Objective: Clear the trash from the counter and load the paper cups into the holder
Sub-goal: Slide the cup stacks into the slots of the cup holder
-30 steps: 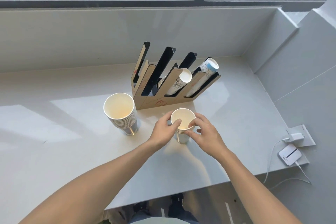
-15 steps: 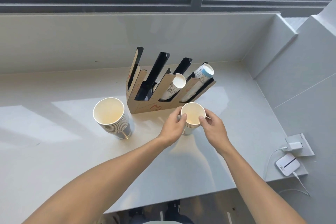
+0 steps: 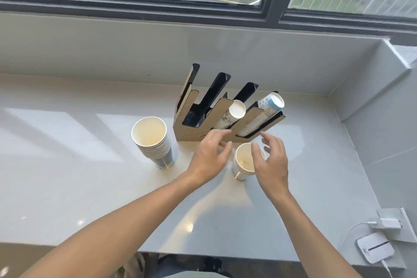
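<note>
A small stack of white paper cups (image 3: 243,163) stands upright on the counter just in front of the cup holder (image 3: 191,132). My left hand (image 3: 208,157) hovers to its left and my right hand (image 3: 272,160) to its right and partly over its rim, both with fingers spread and holding nothing. A taller stack of paper cups (image 3: 153,141) stands at the holder's left. The slanted wooden and black holder has cups lying in its two right slots (image 3: 235,110) (image 3: 269,104); the left slots look empty.
The pale counter (image 3: 67,165) ends at a front edge near my arms. A wall rises behind the holder, and a side wall at the right. A white charger block (image 3: 387,223) and a white device (image 3: 375,248) with cables lie at the lower right.
Both hands have let go of the small cup stack, which now stands on the counter near the holder. The hands have opened and drawn slightly apart.
</note>
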